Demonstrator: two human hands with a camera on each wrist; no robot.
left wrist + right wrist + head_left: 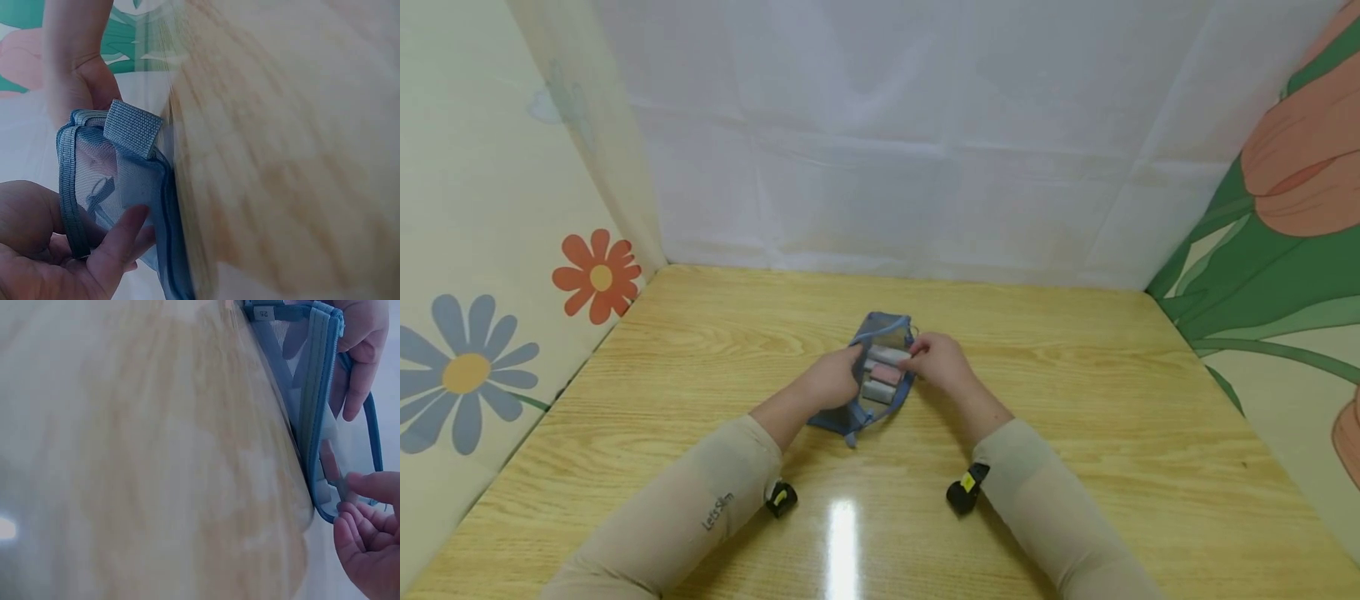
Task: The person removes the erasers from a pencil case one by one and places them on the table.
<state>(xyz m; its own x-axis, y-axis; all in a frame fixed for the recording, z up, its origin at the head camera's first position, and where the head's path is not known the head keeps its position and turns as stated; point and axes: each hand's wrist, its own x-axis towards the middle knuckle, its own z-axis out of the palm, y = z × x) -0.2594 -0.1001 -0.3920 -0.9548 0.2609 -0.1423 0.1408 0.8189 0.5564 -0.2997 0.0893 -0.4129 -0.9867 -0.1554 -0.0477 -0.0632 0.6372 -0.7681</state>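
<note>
A blue mesh zip pouch [898, 403] lies open on the table, its unzipped mouth edged with blue tape. Inside it sit several small block-like things side by side: a pale grey piece [878, 392], a pink piece [886, 373] and a whitish piece [889, 355]. My left hand [833, 379] grips the pouch by its left side, thumb within the mouth and fingers behind the mesh. At the right side of the mouth, my right hand [938, 360] pinches the end of the whitish piece between thumb and fingers. A woven blue tab [133, 128] shows at the pouch's end.
The pouch rests mid-table on a glossy wood-grain table [1075, 400]. A white cloth backdrop [880, 150] hangs behind it, with flower-printed panels at left and right. Both wrists carry a small black camera [782, 498].
</note>
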